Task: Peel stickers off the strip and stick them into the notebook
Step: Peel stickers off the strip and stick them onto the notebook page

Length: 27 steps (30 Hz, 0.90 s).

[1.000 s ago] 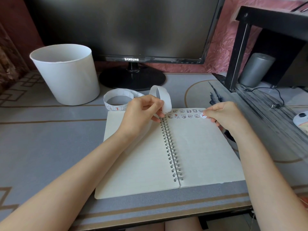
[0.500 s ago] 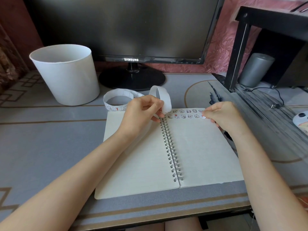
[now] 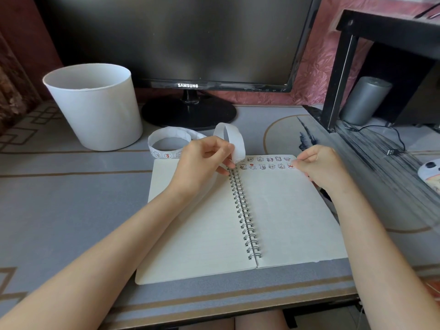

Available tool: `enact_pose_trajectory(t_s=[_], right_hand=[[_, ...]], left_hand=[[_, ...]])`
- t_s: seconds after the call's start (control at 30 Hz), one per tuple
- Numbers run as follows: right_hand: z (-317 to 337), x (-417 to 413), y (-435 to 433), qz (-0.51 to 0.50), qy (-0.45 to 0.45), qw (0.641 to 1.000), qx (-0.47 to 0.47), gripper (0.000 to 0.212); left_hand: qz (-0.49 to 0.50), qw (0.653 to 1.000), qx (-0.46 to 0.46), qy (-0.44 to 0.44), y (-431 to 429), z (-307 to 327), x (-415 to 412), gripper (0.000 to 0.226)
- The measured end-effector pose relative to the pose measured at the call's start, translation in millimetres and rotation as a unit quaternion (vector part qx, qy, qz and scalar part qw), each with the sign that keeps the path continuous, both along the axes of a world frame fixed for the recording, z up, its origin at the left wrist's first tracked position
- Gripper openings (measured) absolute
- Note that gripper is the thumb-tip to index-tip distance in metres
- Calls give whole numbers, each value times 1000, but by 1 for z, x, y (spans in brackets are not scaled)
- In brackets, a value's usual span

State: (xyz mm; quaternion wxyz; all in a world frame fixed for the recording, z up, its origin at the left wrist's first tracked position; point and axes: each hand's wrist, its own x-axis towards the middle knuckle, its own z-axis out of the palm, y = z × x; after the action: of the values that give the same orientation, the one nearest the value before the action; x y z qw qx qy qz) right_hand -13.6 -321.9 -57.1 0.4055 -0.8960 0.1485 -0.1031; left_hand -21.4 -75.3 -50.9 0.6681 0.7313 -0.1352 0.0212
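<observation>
Little has changed in a second. The open notebook point(image 3: 285, 222) lies flat as before, and the left hand point(image 3: 202, 165) still pinches the looped strip point(image 3: 234, 139) above the top of its spiral. The right hand point(image 3: 319, 165), fingers curled, has crept over the end sticker point(image 3: 291, 166) of the two rows of stickers point(image 3: 264, 163) along the notebook's top right edge, thumb and forefinger closed on it. The grey desk point(image 3: 71, 198) carries a monitor point(image 3: 178, 39) behind the notebook and a white bucket point(image 3: 95, 108) to its back left.

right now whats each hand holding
Left hand: grips the sticker strip.
Right hand: pinches a sticker at the notebook page.
</observation>
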Motion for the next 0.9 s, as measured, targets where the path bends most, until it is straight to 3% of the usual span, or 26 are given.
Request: enact_pose_trajectory(t_s=[0.07,0.2,0.33,0.57,0.9], right_hand=[[0,-1,0,1,2,1000,-9,25],[3,-3,3,-3,-3,1000,15,14],[2,-3,7,-3,-11,1000,21,21],[0,0,3,-14,-8,1000,-1,16],[1,0,-4,14,32,998,55,16]], left_hand=[[1,1000,-1,1,0,0,-1,20],[0,1000,-3,3,0,1,0,19],[-2,1000,-2,2,0,0,0,19],[-3,1000,6,-4,1,0,0,19],[-5,1000,5,-6,1,0,0,20]])
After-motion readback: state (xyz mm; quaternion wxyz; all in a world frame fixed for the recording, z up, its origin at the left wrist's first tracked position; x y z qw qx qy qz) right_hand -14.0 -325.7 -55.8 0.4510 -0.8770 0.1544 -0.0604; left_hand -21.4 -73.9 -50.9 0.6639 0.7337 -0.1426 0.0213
